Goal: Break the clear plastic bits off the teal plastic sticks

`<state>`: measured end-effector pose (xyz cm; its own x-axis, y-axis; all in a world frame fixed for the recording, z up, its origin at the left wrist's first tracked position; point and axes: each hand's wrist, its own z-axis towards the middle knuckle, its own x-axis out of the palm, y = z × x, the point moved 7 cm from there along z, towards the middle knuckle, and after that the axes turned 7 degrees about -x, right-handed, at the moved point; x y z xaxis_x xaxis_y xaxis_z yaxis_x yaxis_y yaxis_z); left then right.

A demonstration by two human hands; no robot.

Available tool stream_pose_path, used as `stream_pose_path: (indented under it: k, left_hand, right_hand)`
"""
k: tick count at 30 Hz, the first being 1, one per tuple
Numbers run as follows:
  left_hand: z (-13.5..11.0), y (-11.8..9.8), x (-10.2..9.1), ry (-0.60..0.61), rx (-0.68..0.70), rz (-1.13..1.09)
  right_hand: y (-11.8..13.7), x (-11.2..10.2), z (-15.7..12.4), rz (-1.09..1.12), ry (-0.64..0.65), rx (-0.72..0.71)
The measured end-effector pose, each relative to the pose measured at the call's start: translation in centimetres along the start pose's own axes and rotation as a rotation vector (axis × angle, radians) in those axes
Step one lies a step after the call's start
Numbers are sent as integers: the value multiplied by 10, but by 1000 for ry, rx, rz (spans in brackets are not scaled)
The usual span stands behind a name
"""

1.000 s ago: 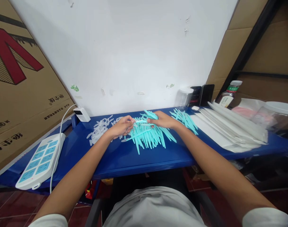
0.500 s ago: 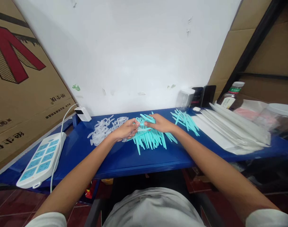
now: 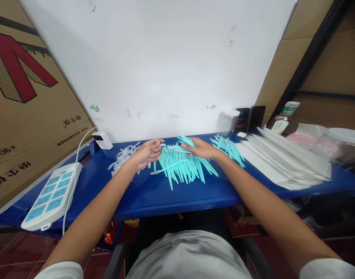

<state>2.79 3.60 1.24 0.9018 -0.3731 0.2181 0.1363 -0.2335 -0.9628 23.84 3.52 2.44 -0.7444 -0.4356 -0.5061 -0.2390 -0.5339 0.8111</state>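
My right hand (image 3: 199, 148) is closed around a few slim teal plastic sticks (image 3: 183, 139), shaped like eyebrow razors, above the main pile. A loose pile of teal sticks (image 3: 183, 170) lies beneath it, handles fanned toward me. One stick with a greyish end (image 3: 171, 166) lies crosswise on top. My left hand (image 3: 149, 152) has its fingers curled around small whitish translucent pieces, partly hidden, at the edge of the pile of translucent plastic sleeves (image 3: 123, 157). The hands are apart.
A second heap of teal sticks (image 3: 229, 149) lies to the right, beside stacked white packets (image 3: 290, 159). A clear jar (image 3: 229, 122) and dark phones (image 3: 256, 118) stand at the back. On the left are a power strip (image 3: 52, 195) and a white device (image 3: 102, 140).
My left hand has drawn away from the right, toward the translucent pile. A teal stick that was between the hands now lies across the pile. The right hand still holds its bunch.
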Motion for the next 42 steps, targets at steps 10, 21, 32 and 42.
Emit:
stream_pose_path:
  k: [10, 21, 32, 42]
  left_hand:
    - [-4, -7, 7, -12, 100, 156]
    - [-5, -6, 14, -33, 176, 248]
    - [4, 11, 15, 84, -130, -122]
    - [8, 25, 11, 55, -325, -287]
  right_hand:
    - [-15, 9, -9, 215, 0, 359]
    - [-4, 23, -7, 191, 179, 251]
    - [-7, 17, -4, 67, 103, 198]
    - [3, 11, 1, -388, 53, -56]
